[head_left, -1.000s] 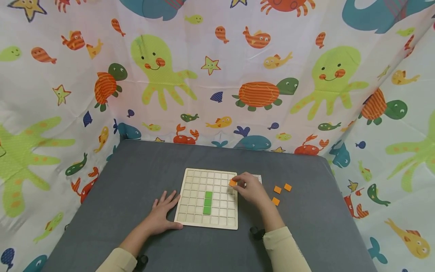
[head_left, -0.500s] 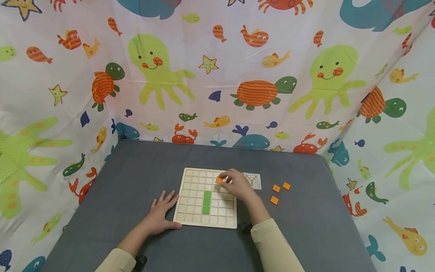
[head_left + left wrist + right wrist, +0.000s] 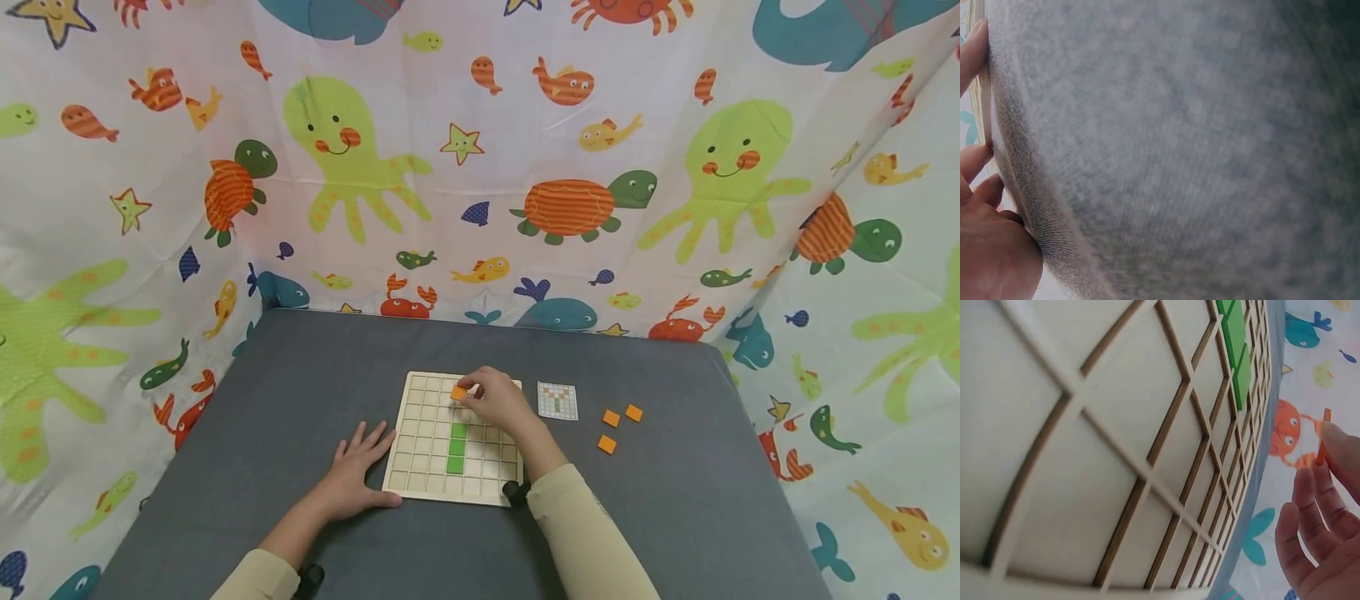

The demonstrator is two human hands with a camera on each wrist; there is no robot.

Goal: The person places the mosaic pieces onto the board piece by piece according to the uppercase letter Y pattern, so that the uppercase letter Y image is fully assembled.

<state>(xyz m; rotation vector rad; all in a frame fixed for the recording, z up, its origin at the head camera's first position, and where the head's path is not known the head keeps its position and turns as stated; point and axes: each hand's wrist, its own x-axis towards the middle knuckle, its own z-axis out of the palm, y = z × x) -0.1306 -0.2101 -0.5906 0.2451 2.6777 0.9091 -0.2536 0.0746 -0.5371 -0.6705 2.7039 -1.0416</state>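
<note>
A wooden grid board (image 3: 420, 454) lies on the grey table, with a column of green square tiles (image 3: 457, 445) set in its middle cells. My right hand (image 3: 497, 402) is over the upper part of the board and pinches an orange square tile (image 3: 457, 392) between thumb and fingers. In the right wrist view that orange tile (image 3: 1324, 436) shows edge-on at the fingertips, above the board's grid. Spread out flat, my left hand (image 3: 354, 473) touches the board's left edge with its fingers and thumb; the left wrist view shows part of this hand (image 3: 991, 244) beside the board.
A small printed pattern card (image 3: 557, 402) lies right of the board. Farther right are three loose orange tiles (image 3: 611, 418). A curtain (image 3: 480, 167) with sea animals hangs behind the table's back edge and along both sides.
My right hand has carried the orange tile leftward across the top of the board, uncovering the pattern card. The left hand stays in place at the board's edge.
</note>
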